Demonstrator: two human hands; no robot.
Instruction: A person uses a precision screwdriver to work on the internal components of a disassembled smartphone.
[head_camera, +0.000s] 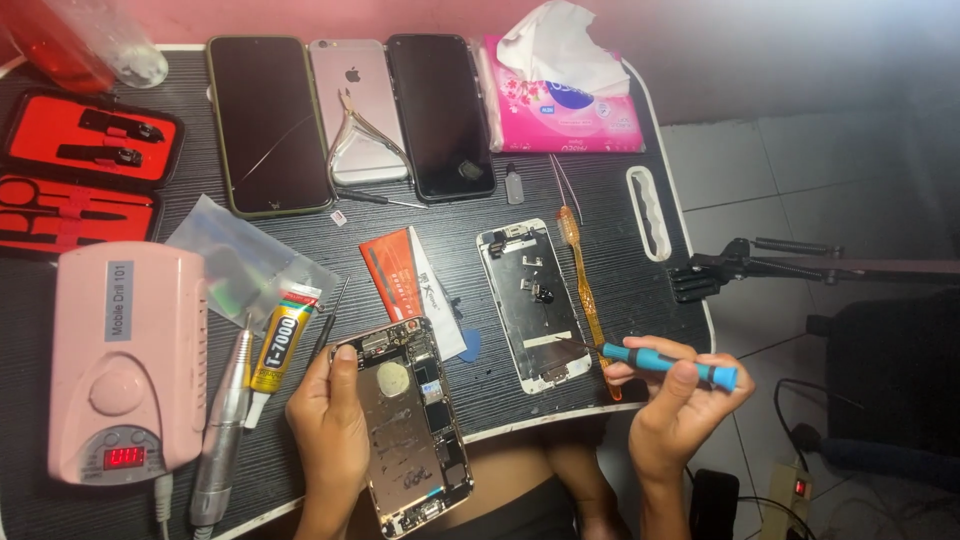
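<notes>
While L hand (330, 420) grips opened phone (410, 425) near table edge (520, 425), R fingers (680, 385) pinch screwdriver (665, 362), prob.

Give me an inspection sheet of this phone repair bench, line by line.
Surface: dark ribbed tray table, white rim.
Job's things: opened phone body; detached screen panel; blue-handled screwdriver.
Clutter: three phones, tissue pack, glue tube, pink drill unit, red tool case, toothbrush.
Grippers: left hand steadies the phone body; right hand holds the screwdriver.
Cables: floor leads at the power strip.
Surroundings: tiled floor, black stand arm.
</notes>
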